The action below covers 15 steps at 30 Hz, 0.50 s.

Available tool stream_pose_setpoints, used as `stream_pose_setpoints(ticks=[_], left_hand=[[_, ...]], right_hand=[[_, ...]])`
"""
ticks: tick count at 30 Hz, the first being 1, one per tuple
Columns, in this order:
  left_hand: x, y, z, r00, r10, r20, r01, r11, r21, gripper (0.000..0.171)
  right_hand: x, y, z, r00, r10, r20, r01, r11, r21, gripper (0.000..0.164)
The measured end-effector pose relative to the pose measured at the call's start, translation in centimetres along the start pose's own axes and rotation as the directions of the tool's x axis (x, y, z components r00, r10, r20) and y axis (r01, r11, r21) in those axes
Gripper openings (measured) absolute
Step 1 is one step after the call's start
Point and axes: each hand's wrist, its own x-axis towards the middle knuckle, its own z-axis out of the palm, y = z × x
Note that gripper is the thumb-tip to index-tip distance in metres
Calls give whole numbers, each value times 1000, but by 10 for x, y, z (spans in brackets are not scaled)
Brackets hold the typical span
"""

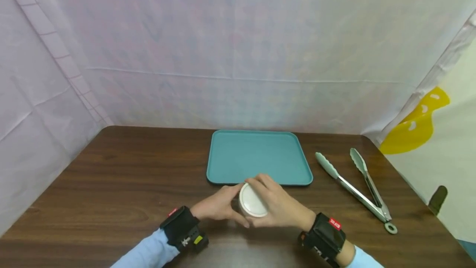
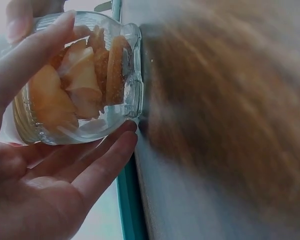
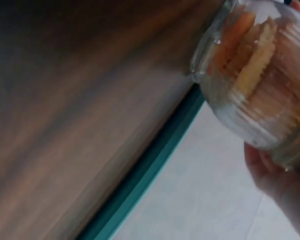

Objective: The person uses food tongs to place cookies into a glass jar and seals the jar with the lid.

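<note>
Between both hands stands a clear glass jar (image 2: 97, 112) with a white lid (image 1: 253, 200). Through the glass, orange-brown snack pieces (image 2: 80, 80) show, some ridge-edged (image 3: 255, 60). My left hand (image 1: 222, 205) holds the jar from the left, thumb across the near side and fingers along the far side. From the right, my right hand (image 1: 277, 204) grips the jar around its lid, fingers at the far edge and thumb at the near one. The jar's base is right at the tabletop in the left wrist view.
A teal tray (image 1: 256, 156) lies just beyond the hands on the dark wooden table (image 1: 111, 202). Metal tongs (image 1: 358, 195) rest spread apart to the right. White cloth (image 1: 230, 53) hangs behind the table, with a yellow shape (image 1: 412, 133) on the right-hand sheet.
</note>
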Motion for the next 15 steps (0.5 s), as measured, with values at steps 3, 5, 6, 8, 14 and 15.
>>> stream_pose_setpoints(ticks=[3,5,6,8,14,15], left_hand=[[0,0,1,1000,-14,8,14,1000,-6,96],[-1,1,1,1000,-24,21,24,1000,-14,95],[-1,1,1,999,-26,27,26,1000,-17,94],[-2,0,1,999,-25,36,26,1000,-17,94],[-2,-1,-1,1000,-5,30,5,1000,6,92],[-2,-1,-1,1000,-6,27,6,1000,9,92]], right_hand=[[0,2,-3,999,-1,39,0,999,36,74],[-1,3,-6,997,1,73,-6,998,66,74],[-1,4,-7,996,0,85,-7,996,84,73],[-1,5,-10,995,-5,95,-5,995,103,73],[2,5,-12,995,-26,95,15,993,115,73],[2,5,-11,995,-23,96,12,993,116,73]])
